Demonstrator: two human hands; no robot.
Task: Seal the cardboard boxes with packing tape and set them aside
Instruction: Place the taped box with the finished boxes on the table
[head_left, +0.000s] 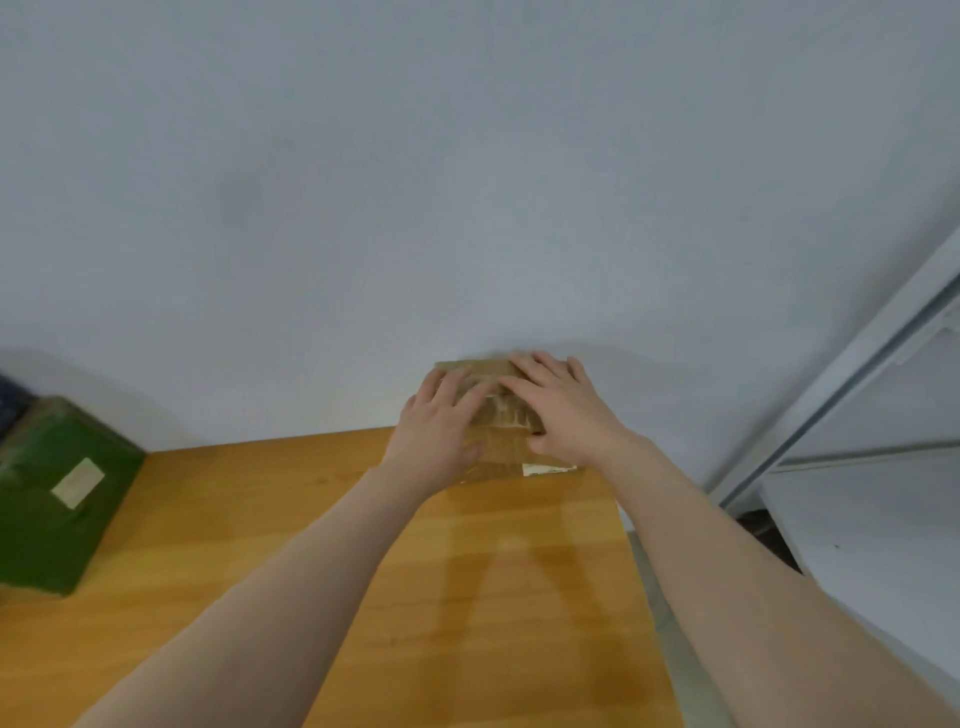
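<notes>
A small brown cardboard box (503, 415) stands at the far right corner of the wooden table (260, 519), close to the wall. Glossy tape shows on its top and front, and a white label sits at its lower front edge. My left hand (441, 431) lies on the box's left side with straight fingers pressing on the top. My right hand (561, 410) lies flat on the right part of the top, its thumb against the front face. Both hands hide most of the box. No tape roll is in view.
A green wrapped parcel (57, 499) with a pale label lies at the table's left edge, a dark object behind it. White shelving (883, 415) stands to the right of the table. The pale wall runs right behind the box.
</notes>
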